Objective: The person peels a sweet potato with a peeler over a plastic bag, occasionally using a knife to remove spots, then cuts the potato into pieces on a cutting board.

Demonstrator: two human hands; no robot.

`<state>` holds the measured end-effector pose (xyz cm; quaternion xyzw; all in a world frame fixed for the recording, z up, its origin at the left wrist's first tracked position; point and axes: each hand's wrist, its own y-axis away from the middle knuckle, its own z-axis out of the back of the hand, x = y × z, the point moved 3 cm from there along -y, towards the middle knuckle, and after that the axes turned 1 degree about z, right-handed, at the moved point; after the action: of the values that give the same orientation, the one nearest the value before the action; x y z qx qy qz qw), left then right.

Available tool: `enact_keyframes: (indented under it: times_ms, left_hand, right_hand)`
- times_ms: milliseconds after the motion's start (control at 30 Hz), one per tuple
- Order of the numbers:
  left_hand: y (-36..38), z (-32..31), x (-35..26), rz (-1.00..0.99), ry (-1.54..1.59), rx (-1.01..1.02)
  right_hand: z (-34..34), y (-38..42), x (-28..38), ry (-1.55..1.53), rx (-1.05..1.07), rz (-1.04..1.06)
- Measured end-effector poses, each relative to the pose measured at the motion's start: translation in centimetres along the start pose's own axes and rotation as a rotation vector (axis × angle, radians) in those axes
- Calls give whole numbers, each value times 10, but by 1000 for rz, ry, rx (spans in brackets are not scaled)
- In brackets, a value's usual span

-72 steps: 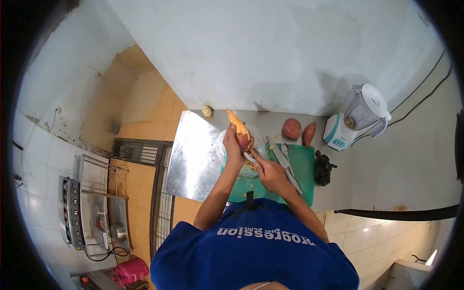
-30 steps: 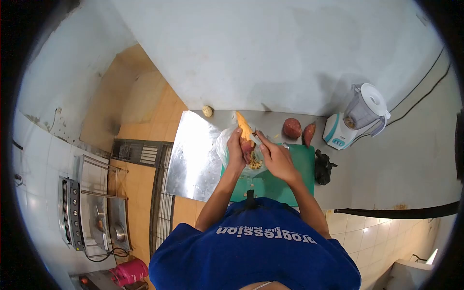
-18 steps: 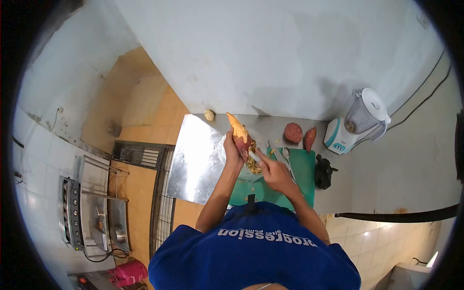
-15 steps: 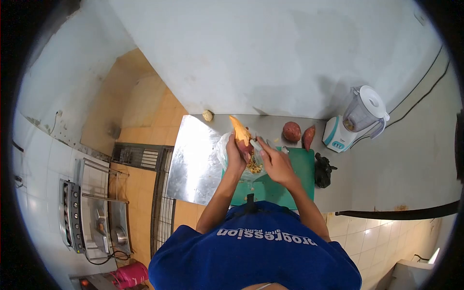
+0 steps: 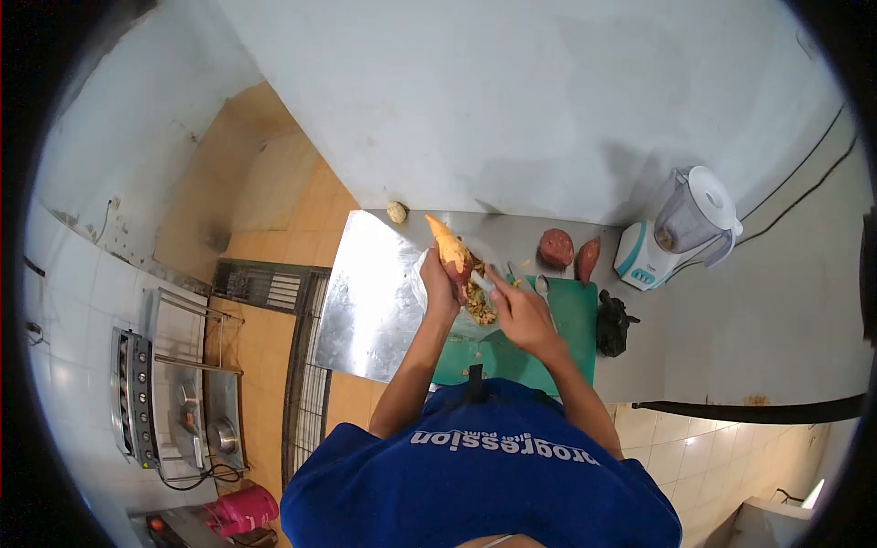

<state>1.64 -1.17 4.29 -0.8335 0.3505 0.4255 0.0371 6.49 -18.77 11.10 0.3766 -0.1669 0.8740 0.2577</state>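
Note:
A partly peeled sweet potato (image 5: 449, 248), orange at its upper end and red-skinned lower down, is gripped in my left hand (image 5: 440, 290). Close to its right side, my right hand (image 5: 521, 315) is closed around a small pale tool (image 5: 483, 282), probably a peeler or knife; its working end is hard to make out. Beneath both hands lies a plastic bag with peelings (image 5: 480, 309), partly over the green cutting board (image 5: 574, 320). A spoon (image 5: 543, 287) rests on the board right of my right hand.
Two red sweet potatoes (image 5: 555, 247) (image 5: 587, 259) lie behind the board. A black plastic bag (image 5: 614, 324) sits at its right, with a blender (image 5: 678, 228) farther back. One pale round item (image 5: 396, 212) is at the back left of the metal table (image 5: 361, 301).
The sweet potato has shifted slightly left in my left hand. My right hand has moved a little down, and the spoon behind it shows more. The view has shifted slightly.

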Motion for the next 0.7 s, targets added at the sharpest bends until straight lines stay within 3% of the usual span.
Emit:
enact_keyframes:
  times_ms: [100,333,433,500,567,700]
  left_hand:
    - [11,-8,12,-39,-93,35]
    - [15,-2,12,-31,-160,48]
    - [15,2,22,45,-77,58]
    - [16,0,26,130,9,-97]
    - [-3,9,26,105,108,-170]
    - [-16,5,0,37,121,-87]
  right_hand:
    - [11,-14,5,-4,-64,44]
    - [-9,-1,-11,-7,71,-46]
    - [-16,6,-9,-41,53,-77]
    - [-21,8,-12,-31,42,-103]
    - [-39,20,-20,-30,81,-23]
    - [-24,20,-16,-72,80,-13]
